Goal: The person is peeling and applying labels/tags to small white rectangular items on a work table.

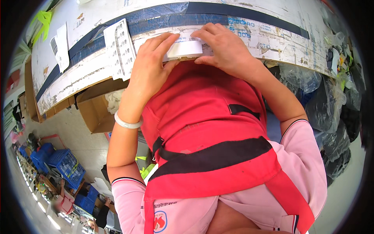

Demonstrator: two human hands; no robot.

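My left hand (152,58) and my right hand (226,48) rest at the near edge of a worktop (269,45) covered in worn white printed board. Between them lies a small blank white paper strip (185,49). The fingers of both hands are bent, with a gap between index finger and thumb. Left fingertips sit by the strip's upper left, and the left palm partly hides that end. My right index fingertip touches down just above the strip, its thumb near the worktop edge. Left of my left hand lies a sheet of barcode labels (118,48).
Another label strip (61,47) lies farther left. Dark tape (249,20) crosses the board. An open cardboard box (92,109) stands below the worktop's left side. Plastic-wrapped bags (325,105) are piled at right. Blue crates (66,167) and other people are at lower left.
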